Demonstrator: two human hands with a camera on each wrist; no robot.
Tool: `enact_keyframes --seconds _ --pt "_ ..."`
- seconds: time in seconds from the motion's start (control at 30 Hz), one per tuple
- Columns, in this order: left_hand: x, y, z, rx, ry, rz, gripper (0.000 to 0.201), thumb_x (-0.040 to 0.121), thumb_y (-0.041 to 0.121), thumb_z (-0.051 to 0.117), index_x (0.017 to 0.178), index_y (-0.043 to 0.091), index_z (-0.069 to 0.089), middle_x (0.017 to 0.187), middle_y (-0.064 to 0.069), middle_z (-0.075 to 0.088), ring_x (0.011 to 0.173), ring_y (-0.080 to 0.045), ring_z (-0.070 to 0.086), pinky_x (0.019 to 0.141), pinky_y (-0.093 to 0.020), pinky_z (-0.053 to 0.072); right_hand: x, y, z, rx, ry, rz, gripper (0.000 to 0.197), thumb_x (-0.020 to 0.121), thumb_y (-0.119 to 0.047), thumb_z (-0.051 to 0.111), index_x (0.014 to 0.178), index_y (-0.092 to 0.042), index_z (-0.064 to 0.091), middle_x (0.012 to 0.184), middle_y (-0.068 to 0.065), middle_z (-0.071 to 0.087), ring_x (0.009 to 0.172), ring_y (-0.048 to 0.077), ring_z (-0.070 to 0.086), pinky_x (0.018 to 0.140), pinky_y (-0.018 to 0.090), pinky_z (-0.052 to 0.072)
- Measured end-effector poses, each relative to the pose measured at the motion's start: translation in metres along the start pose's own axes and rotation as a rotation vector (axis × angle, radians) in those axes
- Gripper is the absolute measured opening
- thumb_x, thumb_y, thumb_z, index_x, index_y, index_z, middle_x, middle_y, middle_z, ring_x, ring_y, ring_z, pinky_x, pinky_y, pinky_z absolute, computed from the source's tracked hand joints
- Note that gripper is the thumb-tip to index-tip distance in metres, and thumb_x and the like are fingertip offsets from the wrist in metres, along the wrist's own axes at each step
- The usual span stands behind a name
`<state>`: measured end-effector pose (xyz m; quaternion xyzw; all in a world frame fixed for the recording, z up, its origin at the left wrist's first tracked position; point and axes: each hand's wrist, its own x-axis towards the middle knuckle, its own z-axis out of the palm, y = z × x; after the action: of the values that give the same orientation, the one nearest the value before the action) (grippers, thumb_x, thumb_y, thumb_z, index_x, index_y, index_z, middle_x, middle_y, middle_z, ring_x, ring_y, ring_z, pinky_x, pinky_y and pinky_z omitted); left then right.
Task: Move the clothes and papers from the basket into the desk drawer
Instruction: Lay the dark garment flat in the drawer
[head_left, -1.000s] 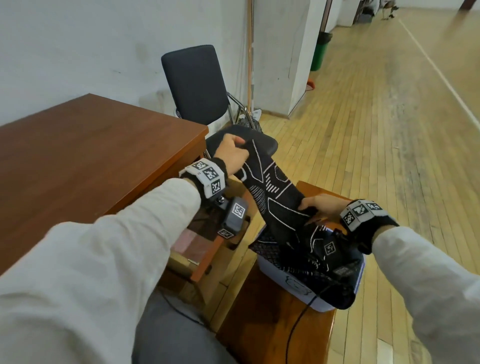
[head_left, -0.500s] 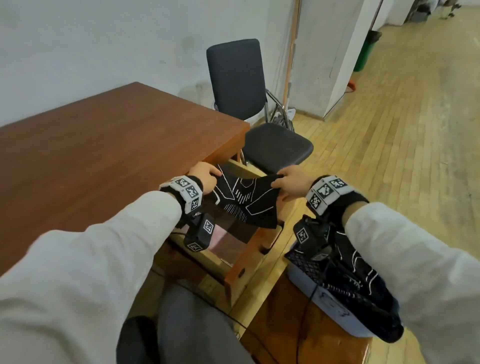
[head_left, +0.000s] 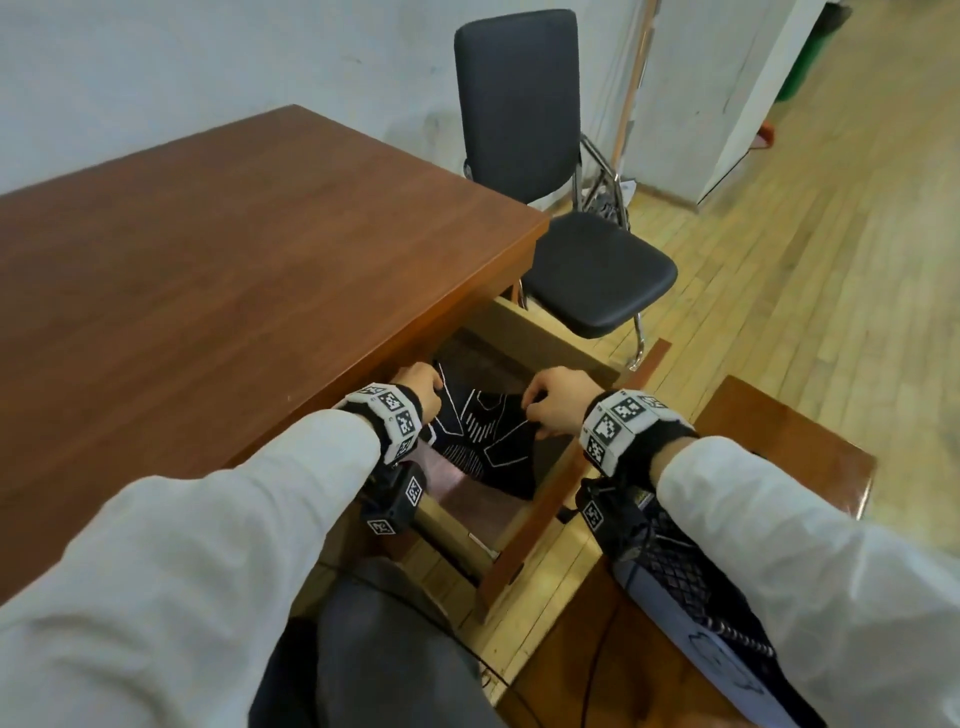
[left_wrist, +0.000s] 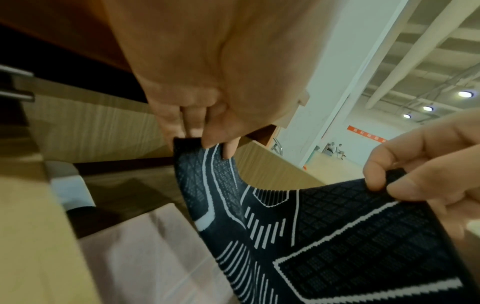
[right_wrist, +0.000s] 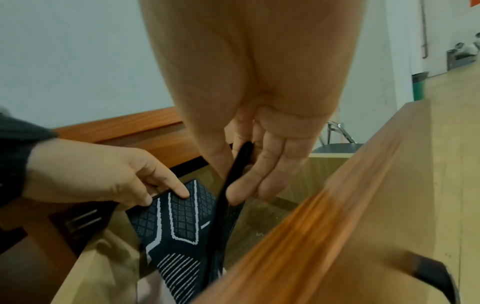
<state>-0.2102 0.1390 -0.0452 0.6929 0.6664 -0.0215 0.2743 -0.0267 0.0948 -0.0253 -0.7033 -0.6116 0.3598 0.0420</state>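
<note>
Wooden-floored room, brown worktop (head_left: 218, 270), drawer (head_left: 524, 530) pulled open; left hand (head_left: 418, 387) and right hand (head_left: 553, 402) each pinching corner of black patterned garment (head_left: 480, 441), grips narrow, hanging into drawer; lowering evenly, releasing both corners together, keeping fabric flat; basket (head_left: 706, 644) sitting near right.

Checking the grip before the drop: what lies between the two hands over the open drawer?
In the head view, only the black knitted garment with white lines spans between left hand and right hand, each pinching a top corner.

Large sports-hall-type room w/ office corner: strip-wood floor (head_left: 779, 270), high beamed ceiling w/ round lights (left_wrist: 428, 61), brown desk (head_left: 208, 291), black chair (head_left: 561, 218) by white wall, green bin (right_wrist: 418, 86) at far wall.
</note>
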Motion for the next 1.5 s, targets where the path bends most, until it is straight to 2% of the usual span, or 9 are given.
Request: enact_keyframes --seconds 0.33,0.43,0.6,0.8,0.9,1.0,1.13,1.23,1.5 --pt "0.021 -0.029 0.022 0.126 -0.116 -0.032 0.034 0.094 -0.002 0.048 0.125 0.006 0.060 0.132 -0.019 0.056 0.118 -0.033 0.057 0.095 -0.034 0.046 0.030 0.003 0.034 -0.215 -0.230 -0.041 0.019 0.092 -0.021 0.058 0.100 -0.011 0.072 0.086 0.005 0.074 0.080 0.017 0.070 0.078 0.028 0.056" --pt "0.025 -0.039 0.025 0.121 -0.132 -0.046 0.037 0.093 -0.006 0.048 0.124 0.007 0.061 0.131 -0.017 0.057 0.117 -0.032 0.058 0.092 -0.032 0.046 0.034 0.010 0.046 -0.325 -0.253 -0.105 0.017 0.090 -0.025 0.061 0.100 -0.018 0.073 0.101 0.001 0.072 0.095 0.017 0.066 0.082 0.028 0.052" --pt "0.030 -0.050 0.032 0.080 -0.084 -0.076 0.032 0.092 -0.009 0.046 0.115 0.001 0.065 0.126 -0.019 0.059 0.108 -0.031 0.061 0.076 -0.026 0.039 0.040 0.019 0.062 -0.389 -0.382 -0.118 0.013 0.089 -0.030 0.059 0.095 -0.028 0.070 0.105 -0.002 0.073 0.095 0.015 0.067 0.081 0.025 0.049" --pt "0.037 -0.052 0.038 0.111 -0.078 -0.132 0.030 0.094 -0.003 0.048 0.119 -0.001 0.063 0.127 -0.017 0.060 0.116 -0.030 0.059 0.081 -0.027 0.042 0.039 0.016 0.063 -0.429 -0.515 -0.101 0.025 0.095 -0.019 0.053 0.113 -0.018 0.070 0.106 0.000 0.069 0.087 0.011 0.059 0.075 0.022 0.043" --pt "0.040 -0.051 0.039 0.152 -0.074 -0.144 0.030 0.093 -0.002 0.050 0.121 -0.002 0.060 0.127 -0.018 0.060 0.117 -0.031 0.059 0.093 -0.031 0.047 0.041 0.017 0.065 -0.439 -0.531 -0.083 0.029 0.096 -0.013 0.048 0.115 -0.017 0.070 0.120 0.003 0.066 0.101 0.018 0.062 0.079 0.023 0.043" --pt "0.041 -0.051 0.041 0.199 -0.100 -0.142 0.031 0.092 -0.003 0.050 0.121 0.000 0.061 0.124 -0.017 0.062 0.114 -0.032 0.060 0.091 -0.033 0.048 0.042 0.017 0.071 -0.514 -0.540 -0.055 0.030 0.096 -0.013 0.049 0.119 -0.012 0.068 0.128 0.003 0.062 0.117 0.023 0.057 0.088 0.025 0.045" --pt "0.036 -0.052 0.044 0.250 -0.124 -0.161 0.031 0.090 0.004 0.052 0.119 0.005 0.062 0.118 -0.015 0.065 0.107 -0.032 0.063 0.085 -0.034 0.048 0.042 0.016 0.076 -0.685 -0.575 -0.014 0.036 0.096 -0.026 0.053 0.123 -0.003 0.062 0.124 0.011 0.061 0.112 0.026 0.058 0.093 0.034 0.047" --pt "0.035 -0.049 0.044 0.193 -0.103 -0.169 0.032 0.089 0.003 0.054 0.121 0.004 0.061 0.121 -0.016 0.063 0.110 -0.032 0.062 0.091 -0.035 0.050 0.041 0.018 0.072 -0.643 -0.475 -0.023 0.027 0.094 -0.023 0.055 0.109 -0.003 0.066 0.107 0.013 0.062 0.096 0.026 0.060 0.076 0.030 0.043" --pt "0.014 -0.028 0.033 -0.019 -0.068 -0.083 0.033 0.092 -0.003 0.047 0.119 0.008 0.064 0.129 -0.012 0.057 0.118 -0.028 0.056 0.094 -0.030 0.045 0.032 0.014 0.047 -0.216 -0.179 -0.152 0.023 0.094 -0.025 0.054 0.104 -0.025 0.074 0.112 -0.002 0.069 0.101 0.017 0.063 0.090 0.028 0.050"
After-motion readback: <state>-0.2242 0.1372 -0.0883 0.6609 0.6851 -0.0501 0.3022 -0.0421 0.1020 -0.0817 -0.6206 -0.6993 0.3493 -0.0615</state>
